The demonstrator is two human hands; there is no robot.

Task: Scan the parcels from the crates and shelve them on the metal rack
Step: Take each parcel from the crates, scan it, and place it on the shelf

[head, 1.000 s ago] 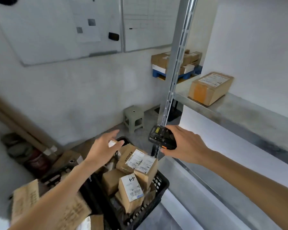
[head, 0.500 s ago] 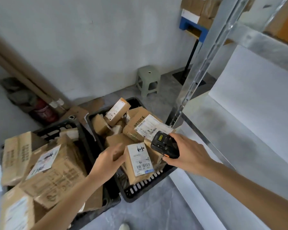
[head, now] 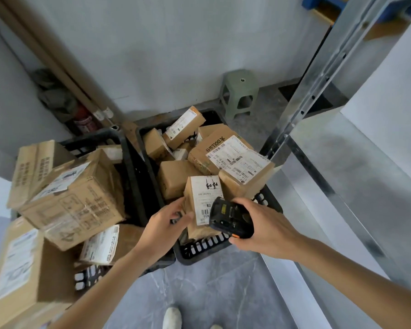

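The left hand (head: pixel 166 222) pinches the near-left edge of a small upright parcel (head: pixel 201 205) that stands at the near end of the right-hand black crate (head: pixel 223 248), thumb and fingers clamped on its cardboard, while the right hand (head: pixel 268 226) has its fingers wrapped round a black handheld scanner (head: pixel 230 218) held just at the parcel's 4 o'clock side, covering the lower right corner of its white label (head: pixel 205 198). The likeliest slip here, as I judge it, is a failed read: the scanner sits so close over the barcode at the foot of the label that part of the code is hidden, and a tilted or too-near head may catch nothing, or catch the label of the larger box (head: pixel 244 172) lying at 1 o'clock from it, whose barcodes face up and sit near. A second risk is the hold itself; a grip on one edge only may let the parcel twist or drop back among the loose boxes as it lifts. The other crate (head: pixel 100 138) at 9 o'clock is heaped with big cartons that lean over its rim, and a knock from the left forearm could tip one onto the floor. The metal rack (head: pixel 318 74) stands at 2 o'clock, its upright post close to the crate's far corner, so a hurried swing toward the shelf could clip it.
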